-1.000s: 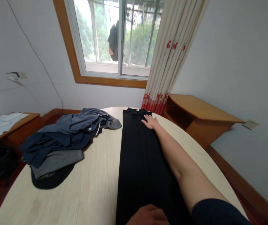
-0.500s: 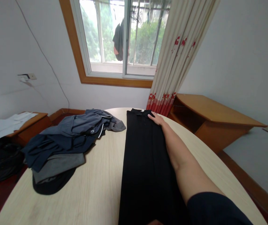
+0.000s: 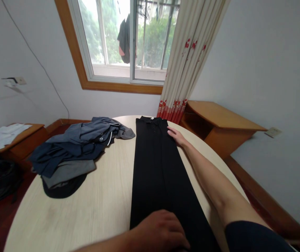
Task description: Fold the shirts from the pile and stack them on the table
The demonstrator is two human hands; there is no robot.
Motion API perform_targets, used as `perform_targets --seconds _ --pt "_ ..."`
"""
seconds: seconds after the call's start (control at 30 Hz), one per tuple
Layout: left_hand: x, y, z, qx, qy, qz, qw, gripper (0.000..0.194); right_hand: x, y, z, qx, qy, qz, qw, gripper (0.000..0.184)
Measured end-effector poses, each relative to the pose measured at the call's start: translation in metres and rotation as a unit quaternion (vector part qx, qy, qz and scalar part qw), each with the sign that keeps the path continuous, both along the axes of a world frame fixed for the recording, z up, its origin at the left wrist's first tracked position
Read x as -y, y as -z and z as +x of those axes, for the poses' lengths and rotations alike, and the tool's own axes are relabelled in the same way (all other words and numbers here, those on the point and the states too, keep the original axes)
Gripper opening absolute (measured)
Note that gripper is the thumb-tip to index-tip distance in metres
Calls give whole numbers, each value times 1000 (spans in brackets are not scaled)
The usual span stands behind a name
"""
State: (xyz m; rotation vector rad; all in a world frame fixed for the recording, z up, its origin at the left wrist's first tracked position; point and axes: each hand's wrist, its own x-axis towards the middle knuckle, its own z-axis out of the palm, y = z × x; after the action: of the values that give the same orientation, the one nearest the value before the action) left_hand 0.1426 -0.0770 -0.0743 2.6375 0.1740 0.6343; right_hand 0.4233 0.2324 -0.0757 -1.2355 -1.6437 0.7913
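Black collared garment [image 3: 155,168]: lengthwise on pale counter [image 3: 108,196], frame centre to bottom | Right hand [image 3: 176,135]: at garment's upper-right edge, fingers extended, slightly spread | Left hand [image 3: 162,227]: over garment, bottom centre, fingers curled, cannot tell whether pinching | Clothes pile [image 3: 80,134]: frame left

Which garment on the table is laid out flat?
The black collared garment, with the right hand at its right edge; the other clothes lie crumpled in a heap to its left.

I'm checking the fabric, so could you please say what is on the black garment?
The left hand covers some of the black garment; the right hand is at its far right edge. What lies beneath the left hand is hidden.
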Motion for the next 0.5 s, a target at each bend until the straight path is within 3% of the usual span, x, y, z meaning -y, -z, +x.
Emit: perform_targets --seconds 0.13,0.23,0.37,0.5 --pt "-1 -28 -18 64 -71 -21 995 21 68 -1 -11 254 -11 44 966 80" --pt "-21 -35 -40 23 -177 -6 984 31 119 -6 -18 367 -23 56 928 74" --pt "-57 -30 -73 -51 -306 -8 951 46 179 -12 -28 413 -51 46 908 69" --pt "-77 -20 -94 -120 -314 -15 942 50 234 -18 -38 412 -87 50 906 69"
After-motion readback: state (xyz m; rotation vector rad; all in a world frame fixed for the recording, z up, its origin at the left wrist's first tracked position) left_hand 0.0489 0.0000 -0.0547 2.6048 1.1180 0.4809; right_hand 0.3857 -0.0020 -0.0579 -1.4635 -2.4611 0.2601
